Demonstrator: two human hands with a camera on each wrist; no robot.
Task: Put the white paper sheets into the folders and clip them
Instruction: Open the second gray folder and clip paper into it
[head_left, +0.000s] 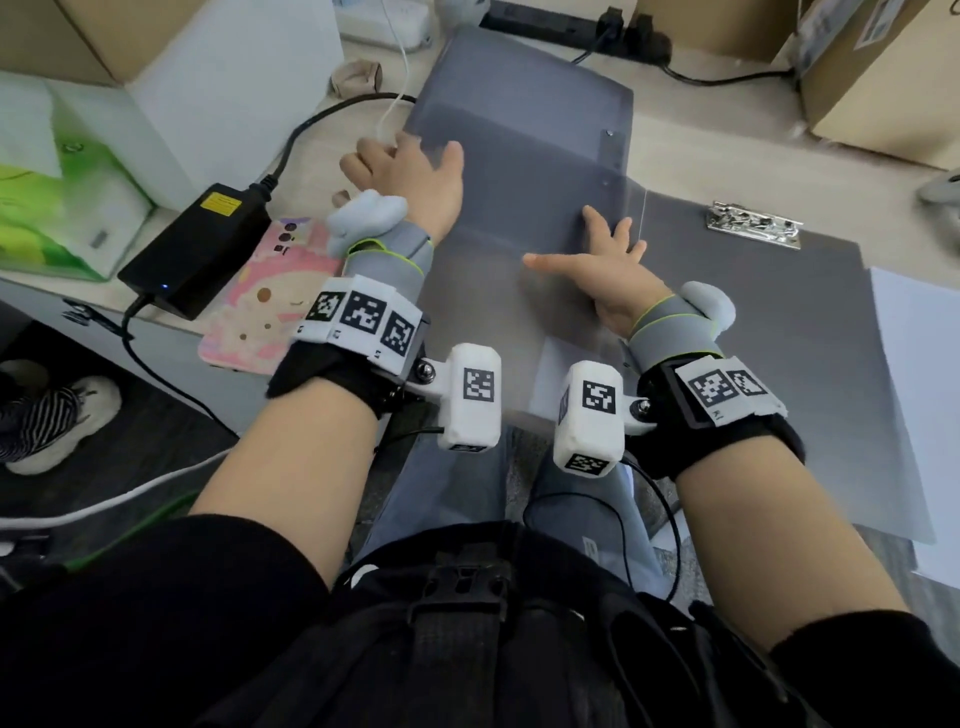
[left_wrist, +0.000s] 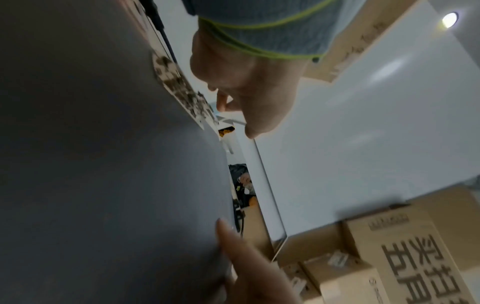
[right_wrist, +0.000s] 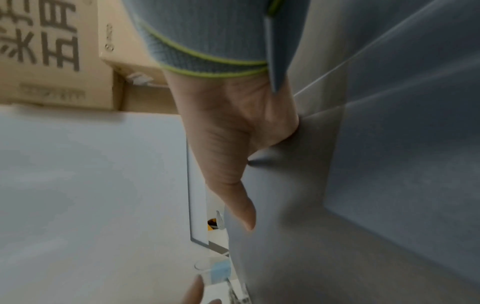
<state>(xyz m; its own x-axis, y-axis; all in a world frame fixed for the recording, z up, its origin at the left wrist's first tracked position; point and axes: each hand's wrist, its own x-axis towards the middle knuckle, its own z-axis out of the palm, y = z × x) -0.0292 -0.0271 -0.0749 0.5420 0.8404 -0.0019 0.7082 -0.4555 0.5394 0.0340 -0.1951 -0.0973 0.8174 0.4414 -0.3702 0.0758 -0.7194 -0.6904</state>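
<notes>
Left fingers (head_left: 451, 156): your left hand (head_left: 410, 179) holds the raised gray folder cover (head_left: 519, 156) at its left edge.
Right fingers (head_left: 621, 234): spread wide, your right hand (head_left: 608, 270) lies flat on the cover.
Folder: open on the worktop (head_left: 727, 156), metal clip (head_left: 753, 226) on the right half.
Paper sheets (head_left: 914, 364): far right.

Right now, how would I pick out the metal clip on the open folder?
Start at the grey folder spread open across the desk. Follow its right-hand panel to the far edge, beyond the right hand. The metal clip is the only shiny silver thing on that matt grey surface.
</notes>
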